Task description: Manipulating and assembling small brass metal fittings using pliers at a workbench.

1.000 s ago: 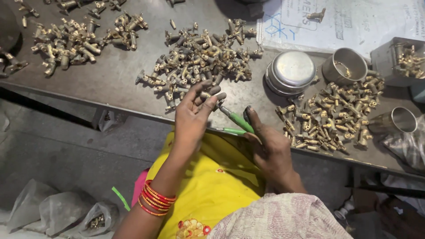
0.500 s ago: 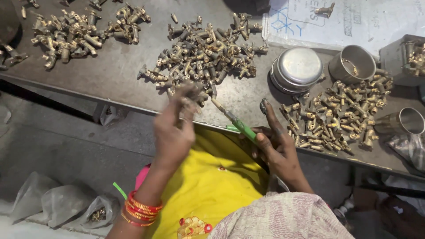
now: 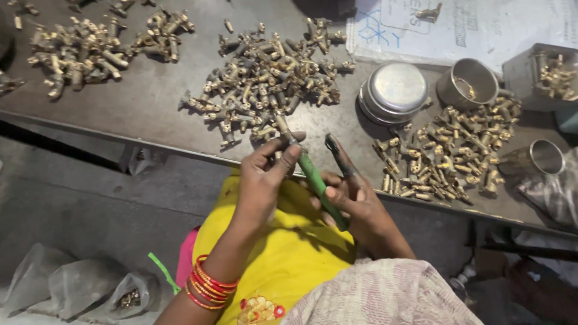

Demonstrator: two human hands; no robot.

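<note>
My left hand (image 3: 265, 180) pinches a small brass fitting (image 3: 282, 127) at the tip of a green-handled screwdriver (image 3: 319, 186), just at the near edge of the metal table (image 3: 150, 108). My right hand (image 3: 355, 201) grips the green handle, with its index finger stretched out toward the table. Just beyond both hands lies the middle heap of brass fittings (image 3: 265, 78). Red bangles circle my left wrist.
Another heap of fittings (image 3: 448, 150) lies to the right and a third (image 3: 84, 51) at the far left. A round steel lid (image 3: 394, 90), two steel cups (image 3: 466, 84) (image 3: 539, 157), a tin of fittings (image 3: 551, 75) and printed paper (image 3: 457, 30) stand at the back right. Plastic bags (image 3: 78, 286) lie on the floor.
My left hand dropped away from the heap toward my lap, then came back up to the screwdriver tip with a fitting. My right hand kept hold of the screwdriver.
</note>
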